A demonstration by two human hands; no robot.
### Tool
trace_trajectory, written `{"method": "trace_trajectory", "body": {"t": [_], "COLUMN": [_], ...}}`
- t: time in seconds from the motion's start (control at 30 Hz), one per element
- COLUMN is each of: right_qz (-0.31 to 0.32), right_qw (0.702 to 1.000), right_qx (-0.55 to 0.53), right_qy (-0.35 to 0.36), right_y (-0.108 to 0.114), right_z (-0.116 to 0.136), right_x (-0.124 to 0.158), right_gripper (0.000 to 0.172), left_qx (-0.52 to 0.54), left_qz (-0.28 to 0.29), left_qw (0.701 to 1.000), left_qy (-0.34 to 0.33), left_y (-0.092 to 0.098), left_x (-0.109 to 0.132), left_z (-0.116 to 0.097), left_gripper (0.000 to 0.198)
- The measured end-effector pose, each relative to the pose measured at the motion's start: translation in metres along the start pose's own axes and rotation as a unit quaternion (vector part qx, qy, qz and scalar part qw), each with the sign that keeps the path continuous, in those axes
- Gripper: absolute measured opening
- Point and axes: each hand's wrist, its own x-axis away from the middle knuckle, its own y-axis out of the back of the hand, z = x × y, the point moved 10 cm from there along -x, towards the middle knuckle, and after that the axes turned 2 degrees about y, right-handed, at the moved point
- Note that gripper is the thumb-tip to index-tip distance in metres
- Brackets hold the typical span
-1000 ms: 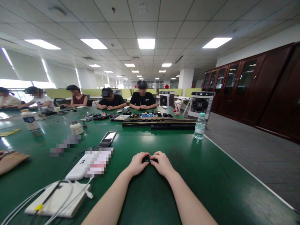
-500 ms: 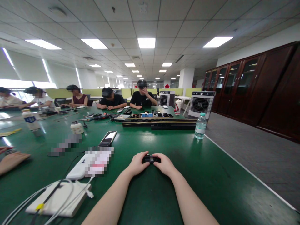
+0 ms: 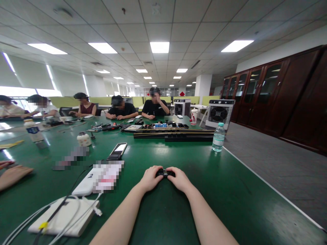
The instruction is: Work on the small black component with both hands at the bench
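A small black device (image 3: 165,173) with a lighter patch in its middle lies between my hands, low over the green table (image 3: 163,214) or resting on it; its exact kind is too small to make out. My left hand (image 3: 152,177) grips its left end, thumb on the near side and fingers on the far side. On the right end, my right hand (image 3: 179,178) holds it in the same way. Both hands are closed round the device, and their fingers hide its two ends.
Left of my arms lie a phone (image 3: 118,150), a white power bank (image 3: 85,182) and a white box (image 3: 63,217) with cables. A water bottle (image 3: 218,137) stands by the right edge. Black rails (image 3: 189,138) and parts lie ahead. Another person's hand (image 3: 16,175) rests far left; several people sit beyond.
My hands stay on the black device, which seems tilted very slightly. Across the table, a person at the left has raised a hand a little.
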Motion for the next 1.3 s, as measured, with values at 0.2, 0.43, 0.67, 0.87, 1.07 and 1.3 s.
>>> {"method": "trace_trajectory", "body": {"t": [0.2, 0.43, 0.67, 0.87, 1.07, 1.3], "right_qz": [0.002, -0.001, -0.013, -0.015, -0.007, -0.014], "right_qw": [1.0, 1.0, 1.0, 0.999, 0.997, 0.998], "right_qx": [0.0, 0.006, 0.011, 0.039, 0.063, 0.054], "right_qy": [0.0, 0.001, 0.02, 0.024, 0.031, 0.037], "right_y": [-0.002, 0.0, 0.002, 0.001, 0.0, 0.001], "right_z": [-0.003, -0.001, 0.006, 0.006, 0.01, 0.012], "right_x": [-0.001, -0.001, 0.001, 0.0, 0.001, 0.002], "right_gripper": [0.034, 0.033, 0.033, 0.023, 0.02, 0.015], "left_qx": [-0.015, -0.015, -0.002, 0.003, 0.008, 0.003], "left_qz": [0.005, 0.008, -0.001, -0.003, 0.0, -0.002], "left_qw": [1.0, 1.0, 1.0, 1.0, 1.0, 1.0], "left_qy": [0.002, 0.007, -0.004, -0.005, 0.005, 0.003], "left_y": [-0.003, -0.003, -0.002, 0.001, 0.001, 0.002], "left_x": [0.0, -0.001, 0.0, 0.001, 0.001, 0.002], "left_z": [0.002, 0.003, 0.001, -0.004, -0.001, -0.004], "left_gripper": [0.039, 0.041, 0.04, 0.04, 0.045, 0.039]}}
